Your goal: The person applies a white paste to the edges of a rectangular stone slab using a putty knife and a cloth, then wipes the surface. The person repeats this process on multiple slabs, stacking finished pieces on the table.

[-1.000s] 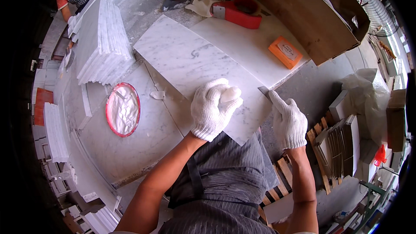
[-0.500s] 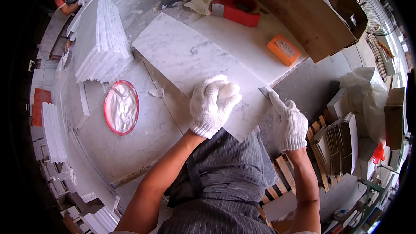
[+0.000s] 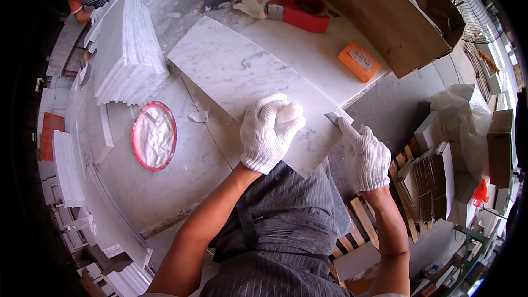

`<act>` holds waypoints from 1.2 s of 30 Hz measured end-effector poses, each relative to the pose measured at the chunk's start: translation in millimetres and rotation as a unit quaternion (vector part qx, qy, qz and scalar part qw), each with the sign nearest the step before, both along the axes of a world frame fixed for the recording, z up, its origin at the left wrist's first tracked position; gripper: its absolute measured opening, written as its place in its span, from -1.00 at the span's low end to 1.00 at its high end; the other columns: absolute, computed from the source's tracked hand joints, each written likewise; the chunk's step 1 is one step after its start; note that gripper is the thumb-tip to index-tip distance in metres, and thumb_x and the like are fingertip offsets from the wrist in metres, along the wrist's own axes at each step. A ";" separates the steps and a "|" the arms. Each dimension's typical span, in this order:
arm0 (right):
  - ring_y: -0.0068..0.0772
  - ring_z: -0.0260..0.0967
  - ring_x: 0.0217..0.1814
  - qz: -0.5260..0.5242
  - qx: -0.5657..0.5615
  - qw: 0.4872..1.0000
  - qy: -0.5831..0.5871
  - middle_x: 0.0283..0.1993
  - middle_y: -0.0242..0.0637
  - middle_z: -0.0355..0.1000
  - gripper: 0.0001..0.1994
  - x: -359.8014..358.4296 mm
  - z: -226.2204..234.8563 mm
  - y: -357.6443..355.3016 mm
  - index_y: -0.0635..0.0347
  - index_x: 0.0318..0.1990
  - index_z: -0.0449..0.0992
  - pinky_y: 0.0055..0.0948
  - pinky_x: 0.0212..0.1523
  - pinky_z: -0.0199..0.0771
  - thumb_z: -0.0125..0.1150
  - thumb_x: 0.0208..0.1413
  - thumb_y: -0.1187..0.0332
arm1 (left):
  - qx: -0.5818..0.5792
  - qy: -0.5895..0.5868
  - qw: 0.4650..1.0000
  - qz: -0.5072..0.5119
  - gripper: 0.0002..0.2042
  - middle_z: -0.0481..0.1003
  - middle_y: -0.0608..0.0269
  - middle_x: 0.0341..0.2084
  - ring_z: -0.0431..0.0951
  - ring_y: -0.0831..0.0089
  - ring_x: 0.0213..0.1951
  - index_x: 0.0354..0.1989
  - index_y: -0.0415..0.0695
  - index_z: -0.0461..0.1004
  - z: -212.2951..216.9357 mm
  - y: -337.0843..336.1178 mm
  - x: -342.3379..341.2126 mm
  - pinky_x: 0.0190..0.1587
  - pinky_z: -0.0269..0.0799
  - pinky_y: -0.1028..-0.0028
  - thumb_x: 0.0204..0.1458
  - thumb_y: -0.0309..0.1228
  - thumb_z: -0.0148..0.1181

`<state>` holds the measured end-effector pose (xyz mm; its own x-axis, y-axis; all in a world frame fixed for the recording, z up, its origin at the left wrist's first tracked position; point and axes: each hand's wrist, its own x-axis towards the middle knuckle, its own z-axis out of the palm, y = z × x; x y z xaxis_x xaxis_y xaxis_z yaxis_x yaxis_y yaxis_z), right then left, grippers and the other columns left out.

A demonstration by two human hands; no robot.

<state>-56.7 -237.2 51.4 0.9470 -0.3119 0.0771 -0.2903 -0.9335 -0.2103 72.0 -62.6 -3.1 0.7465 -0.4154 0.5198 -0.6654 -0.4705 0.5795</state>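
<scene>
A white marble tile (image 3: 247,61) with grey veins lies slantwise before me, its near corner at my apron. My left hand (image 3: 269,133), in a white knit glove, rests closed on the tile's near side; a smooth whitish lump (image 3: 290,113) shows at its fingers, its kind unclear. At the tile's right end my gloved right hand (image 3: 366,154) grips a small putty knife, its handle hidden in the palm. The putty knife's metal blade (image 3: 333,117) lies against the tile, the index finger stretched along it.
Left stands a red-rimmed bowl of white paste (image 3: 154,136) beside a white chip (image 3: 199,116). Stacked marble slabs (image 3: 132,52) rise far left. Beyond the tile are a red tape dispenser (image 3: 300,14), an orange box (image 3: 358,61) and a cardboard box (image 3: 385,16). Far left, a person works.
The putty knife blade and my right index finger have shifted slightly to the left on the tile. My left hand has hardly moved. The other person's hand at the far left has moved down slightly.
</scene>
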 end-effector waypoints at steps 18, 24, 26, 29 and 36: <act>-0.13 0.46 -0.42 -0.024 0.070 0.997 -0.035 -0.43 -0.17 0.37 -0.59 -9.5 -15.6 -1.2 -0.14 0.11 0.54 -0.22 -0.39 0.47 0.20 0.06 0.43 | -0.074 0.244 0.967 -0.010 -0.58 0.58 0.17 -0.14 0.57 0.38 -0.11 0.01 -0.19 0.47 17.0 7.8 -2.8 0.02 0.47 0.40 -0.03 -0.37 0.41; -0.17 0.45 -0.43 -0.020 0.044 0.996 -0.072 -0.42 -0.20 0.39 -0.54 -10.1 -14.7 -3.2 -0.14 0.14 0.51 -0.22 -0.42 0.46 0.20 0.03 0.46 | -0.120 0.241 0.963 -0.016 -0.65 0.58 0.14 -0.17 0.61 0.30 -0.18 0.03 -0.19 0.47 24.8 6.4 -4.1 -0.08 0.50 0.38 0.06 -0.46 0.32; -0.18 0.45 -0.42 -0.009 0.043 0.992 -0.118 -0.40 -0.23 0.40 -0.53 -14.6 -23.9 -2.5 -0.15 0.14 0.51 -0.23 -0.42 0.46 0.19 0.03 0.47 | -0.125 0.256 0.958 -0.022 -0.65 0.57 0.14 -0.15 0.60 0.32 -0.14 0.04 -0.19 0.48 25.7 4.9 -4.1 -0.05 0.49 0.38 0.07 -0.43 0.31; -0.20 0.47 -0.38 -0.009 0.056 0.986 -0.155 -0.35 -0.26 0.44 -0.51 -17.1 -29.8 0.8 -0.15 0.13 0.53 -0.25 -0.38 0.49 0.19 0.00 0.53 | -0.058 0.184 0.981 -0.028 -0.65 0.57 0.14 -0.09 0.57 0.32 -0.07 0.03 -0.15 0.51 16.7 9.3 2.3 0.03 0.46 0.37 0.05 -0.39 0.31; -0.49 0.36 -0.37 -0.132 0.353 0.882 -0.282 -0.18 -0.27 0.53 -0.66 -26.0 -59.4 -10.9 0.25 0.16 0.48 -0.47 -0.30 0.42 0.07 0.24 0.54 | 0.104 -0.052 0.992 -0.055 -0.62 0.54 0.24 -0.02 0.52 0.21 -0.01 0.01 -0.03 0.54 17.3 1.7 11.5 0.09 0.41 0.32 -0.05 -0.41 0.33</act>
<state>-82.7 -248.1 -8.0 0.7072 -0.6746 0.2117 -0.1414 -0.4283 -0.8925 83.5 -60.9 14.1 0.6376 -0.5974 0.4864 -0.7704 -0.4936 0.4035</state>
